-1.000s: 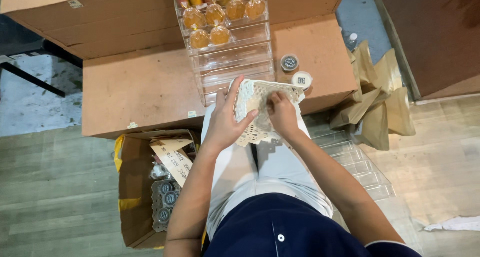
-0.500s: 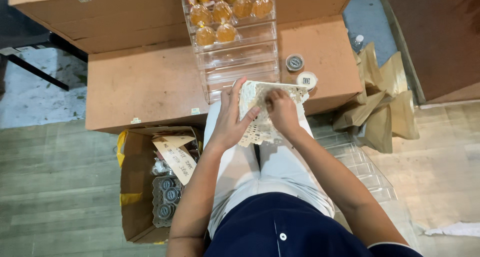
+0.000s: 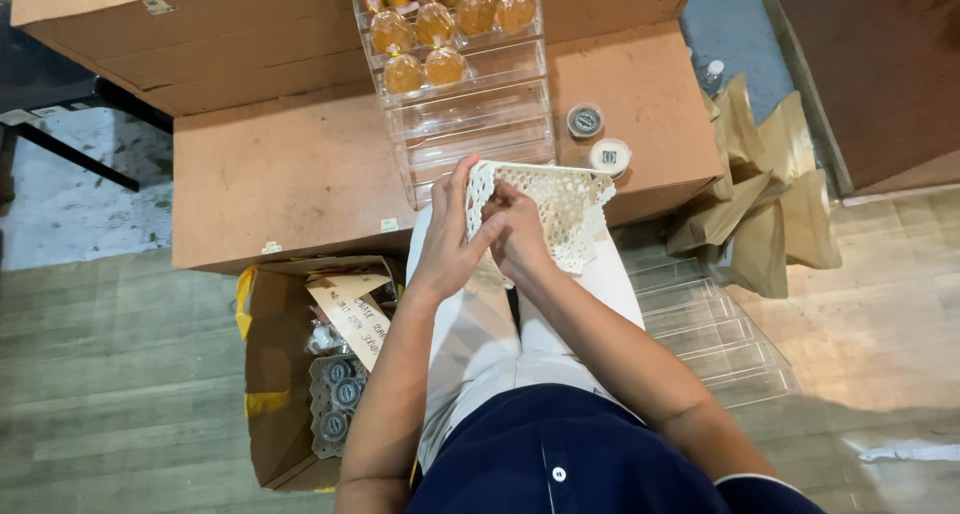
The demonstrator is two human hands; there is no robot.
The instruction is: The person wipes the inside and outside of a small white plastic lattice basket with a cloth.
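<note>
A cream lace doily (image 3: 560, 206) is held over my lap, partly folded, with its scalloped edge hanging to the right. My left hand (image 3: 452, 234) pinches its left edge, fingers spread along the fabric. My right hand (image 3: 515, 236) grips the same edge just beside the left, thumb and fingers closed on the lace. Both hands touch each other. Right behind them stands a clear tiered acrylic rack (image 3: 470, 94) on a cardboard box (image 3: 300, 174).
Small amber packets (image 3: 420, 44) fill the rack's upper tiers. Two small round tins (image 3: 597, 139) sit on the box. An open carton (image 3: 300, 374) with dark-lidded jars stands at my left on the floor. Brown paper bags (image 3: 760, 194) and another clear rack (image 3: 710, 324) lie right.
My hands have moved closer together on the doily's left edge, and the doily has turned so more of it spreads to the right. The view has shifted slightly.
</note>
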